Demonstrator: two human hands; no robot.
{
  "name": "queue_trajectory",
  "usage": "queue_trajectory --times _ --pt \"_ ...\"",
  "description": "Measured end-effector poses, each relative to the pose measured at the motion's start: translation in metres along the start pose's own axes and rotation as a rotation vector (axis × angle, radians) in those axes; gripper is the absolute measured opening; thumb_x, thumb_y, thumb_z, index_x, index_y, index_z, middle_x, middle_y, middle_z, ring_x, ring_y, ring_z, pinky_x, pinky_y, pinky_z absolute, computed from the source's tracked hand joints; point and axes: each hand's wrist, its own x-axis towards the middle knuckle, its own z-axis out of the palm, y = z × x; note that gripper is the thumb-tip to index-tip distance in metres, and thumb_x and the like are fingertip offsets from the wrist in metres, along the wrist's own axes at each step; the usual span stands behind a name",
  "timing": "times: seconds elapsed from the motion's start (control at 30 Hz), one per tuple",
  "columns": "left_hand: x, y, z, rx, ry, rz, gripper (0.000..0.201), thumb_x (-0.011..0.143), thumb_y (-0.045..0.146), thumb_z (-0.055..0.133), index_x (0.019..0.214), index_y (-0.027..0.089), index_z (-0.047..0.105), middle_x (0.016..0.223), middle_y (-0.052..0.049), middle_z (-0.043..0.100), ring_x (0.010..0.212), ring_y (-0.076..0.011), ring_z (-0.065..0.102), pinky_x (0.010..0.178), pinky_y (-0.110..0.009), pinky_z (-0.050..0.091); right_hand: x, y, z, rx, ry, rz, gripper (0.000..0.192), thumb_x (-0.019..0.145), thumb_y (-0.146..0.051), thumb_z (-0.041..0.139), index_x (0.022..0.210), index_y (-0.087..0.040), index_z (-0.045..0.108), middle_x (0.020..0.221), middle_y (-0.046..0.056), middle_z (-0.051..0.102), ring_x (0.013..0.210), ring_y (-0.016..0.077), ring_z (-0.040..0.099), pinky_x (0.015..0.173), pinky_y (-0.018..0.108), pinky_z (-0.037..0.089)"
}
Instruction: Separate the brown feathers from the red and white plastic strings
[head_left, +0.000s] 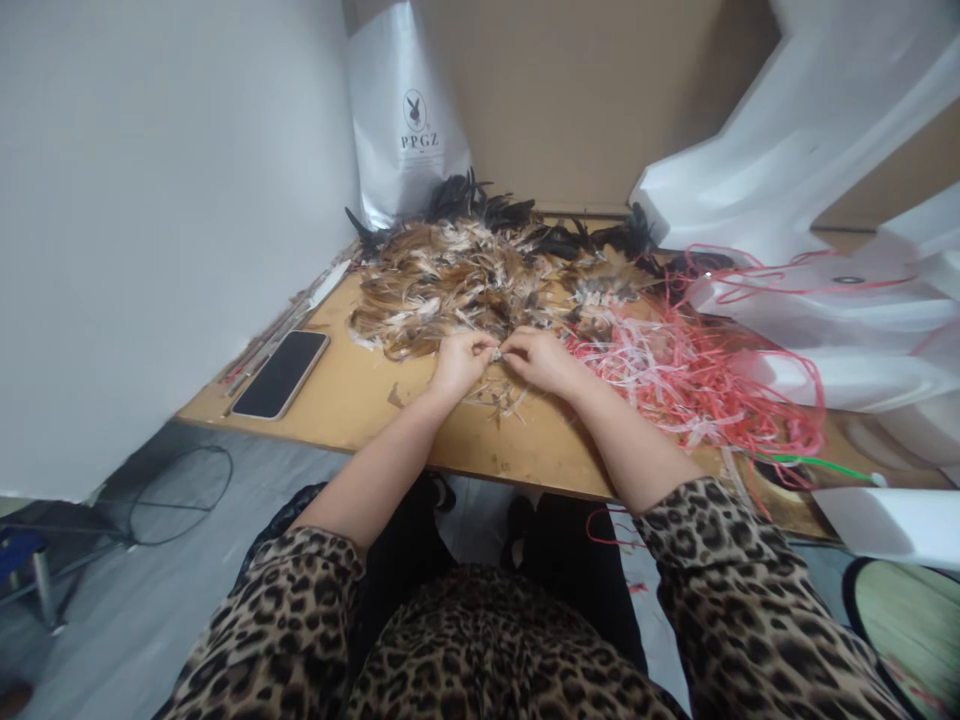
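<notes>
At the near edge of a pile of brown and cream feathers [450,270], my left hand [463,362] and my right hand [538,358] meet fingertip to fingertip. Both are closed in a pinch. A small pale bit shows between the fingertips, likely part of a feather, but too small to make out surely. Loose feather scraps [501,395] lie on the wooden table [360,400] just below my hands. To the right of my right hand spreads a tangle of pink and white plastic strips [675,370].
A phone [281,373] lies at the table's left. Behind the pile are black feathers [480,205] and a white printed bag [409,110]. White plastic sheeting [795,150] crowds the right, near a green strip [825,466]. A grey-white wall [172,200] closes the left side.
</notes>
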Motion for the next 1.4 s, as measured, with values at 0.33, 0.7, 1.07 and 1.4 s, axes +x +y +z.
queue_trajectory --times 0.33,0.7,1.07,1.4 --pt "-0.001 0.002 -0.001 0.115 -0.040 0.095 0.007 0.070 0.014 0.058 0.072 0.016 0.064 0.070 -0.002 0.064 0.066 -0.0117 0.055 0.066 -0.023 0.044 0.002 0.019 0.010 0.448 -0.024 0.217 0.023 0.073 -0.024 0.056 0.090 -0.016 0.069 0.078 0.001 0.068 0.067 0.0127 0.058 0.066 0.024 0.044" --pt "-0.001 0.002 -0.001 0.099 -0.029 0.061 0.006 0.069 0.015 0.060 0.071 0.015 0.066 0.070 -0.002 0.066 0.063 -0.0110 0.057 0.065 -0.023 0.045 0.002 0.004 0.003 0.165 0.056 0.126 0.016 0.071 -0.017 0.051 0.077 -0.015 0.066 0.070 0.002 0.063 0.064 0.0123 0.053 0.062 0.023 0.038" --pt "0.000 -0.001 -0.004 -0.010 -0.015 -0.025 0.010 0.070 0.024 0.062 0.071 0.016 0.067 0.064 -0.003 0.066 0.059 -0.0128 0.060 0.061 -0.024 0.046 -0.002 0.011 -0.016 0.008 0.161 0.050 0.010 0.069 -0.014 0.050 0.072 -0.017 0.060 0.075 0.004 0.058 0.072 0.0157 0.052 0.069 0.026 0.038" --pt "-0.002 0.020 -0.004 -0.364 -0.002 -0.242 0.008 0.066 0.019 0.066 0.066 0.012 0.060 0.056 -0.001 0.062 0.052 -0.0096 0.058 0.054 -0.021 0.046 -0.003 0.005 -0.021 -0.004 0.214 0.051 0.007 0.070 -0.014 0.049 0.068 -0.018 0.056 0.070 0.003 0.055 0.067 0.0150 0.049 0.065 0.027 0.037"
